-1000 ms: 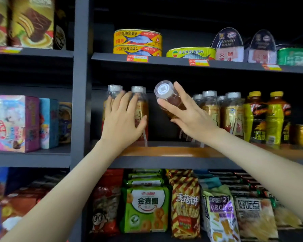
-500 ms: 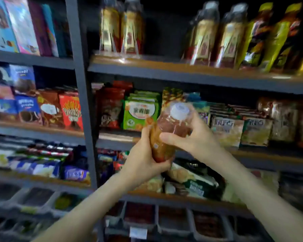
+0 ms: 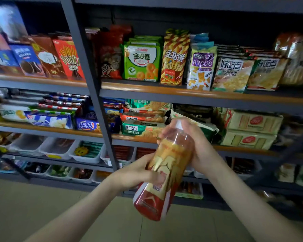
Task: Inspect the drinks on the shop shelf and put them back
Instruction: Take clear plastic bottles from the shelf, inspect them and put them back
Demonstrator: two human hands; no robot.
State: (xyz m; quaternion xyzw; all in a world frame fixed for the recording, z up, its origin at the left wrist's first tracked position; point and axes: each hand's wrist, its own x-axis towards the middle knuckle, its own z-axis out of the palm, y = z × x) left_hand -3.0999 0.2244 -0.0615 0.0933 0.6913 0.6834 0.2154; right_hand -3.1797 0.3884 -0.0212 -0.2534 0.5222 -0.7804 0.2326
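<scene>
Bottle of amber drink is being held out in front of the snack shelves, tilting with its cap end up and away and its red base toward the camera. The left hand is wrapping round the lower label; the right hand is curling round the clear shoulder just under the white cap. Both are clasping it closed, well apart from any shelf and above the floor. Likely risk: the label film is looking glossy, so turning the bottle to read it could be letting it slide through the lower hand and drop; a twist from the upper hand could be loosening the cap. The drinks shelf it belongs on is lying outside the frame, so the return spot cannot be judged. Label print is blurring beyond reading, the right hand is covering most of the cap, and the left fingers are disappearing behind the bottle.
</scene>
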